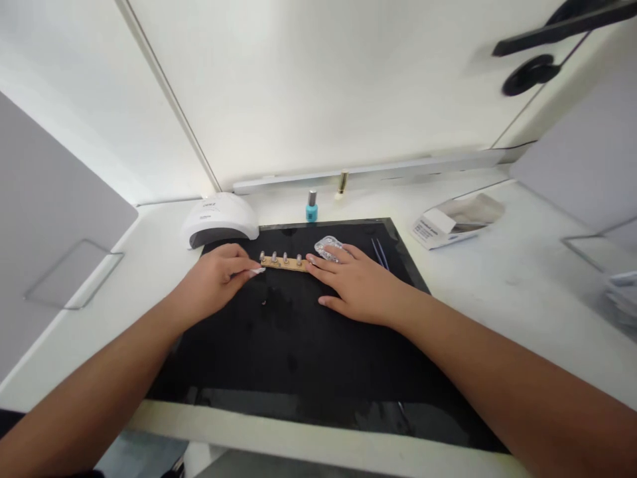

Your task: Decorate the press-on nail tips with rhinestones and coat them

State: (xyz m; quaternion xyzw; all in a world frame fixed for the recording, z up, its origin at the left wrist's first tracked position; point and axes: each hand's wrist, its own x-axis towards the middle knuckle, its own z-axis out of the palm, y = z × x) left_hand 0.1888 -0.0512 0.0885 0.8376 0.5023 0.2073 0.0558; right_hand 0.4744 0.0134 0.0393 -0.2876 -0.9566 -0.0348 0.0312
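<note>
A light-brown display strip [286, 263] lies across the black mat [279, 345], with several small nail tips [274, 257] standing on it. At its left end my left hand [215, 279] pinches a small white wipe [257, 271] between thumb and fingers. My right hand [355, 279] rests with fingers spread, its fingertips on the strip's right end. Partly under those fingers is a clear case [327, 246] with glittery contents. A tiny dark bit [264, 302] sits on the mat below the strip.
Behind the mat stand a white nail lamp [219, 219], a turquoise polish bottle [311, 208] and a gold-capped bottle [342, 183]. Tweezers [379, 253] lie right of my right hand. An opened white box [455, 222] is farther right. Wire stands [82, 307] flank the table.
</note>
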